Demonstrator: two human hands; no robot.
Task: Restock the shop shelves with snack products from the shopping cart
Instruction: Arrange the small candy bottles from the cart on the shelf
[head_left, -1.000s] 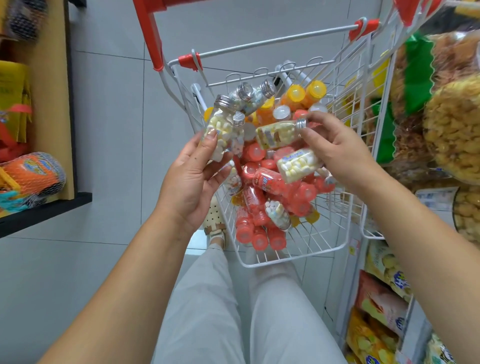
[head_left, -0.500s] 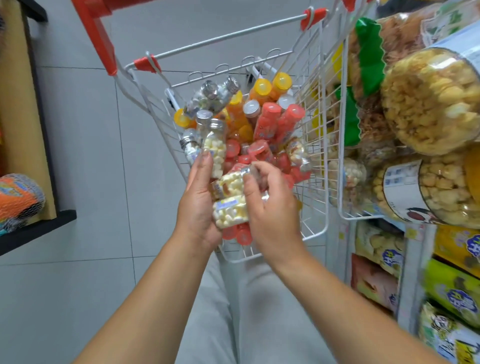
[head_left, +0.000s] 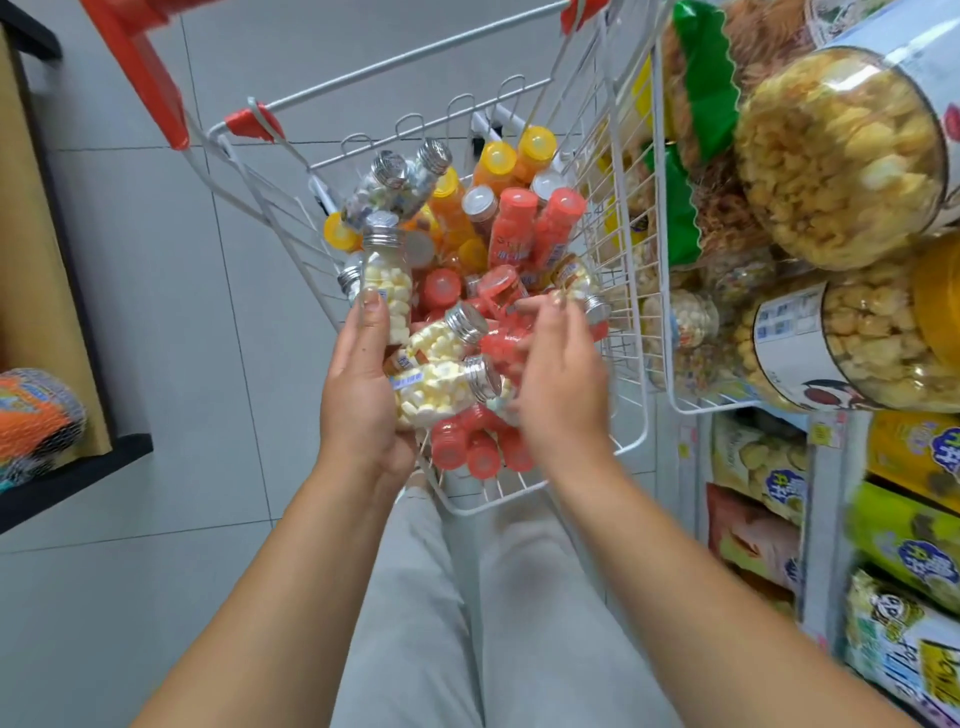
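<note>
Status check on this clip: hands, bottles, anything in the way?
Left hand grips three silver-capped candy bottles. Right hand blurred over the cart, grip unclear. No obstruction seen.

The right hand (head_left: 561, 379) is smeared with motion, so its grip is unclear. The left hand (head_left: 358, 400) hides the bases of the clear silver-capped candy bottles (head_left: 441, 384) it holds. The red plastic cart handle (head_left: 140, 78) runs off the top edge.

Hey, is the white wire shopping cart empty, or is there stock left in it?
Not empty. The white wire shopping cart holds a pile of red bottles, yellow-capped orange bottles and silver-capped clear bottles.
</note>
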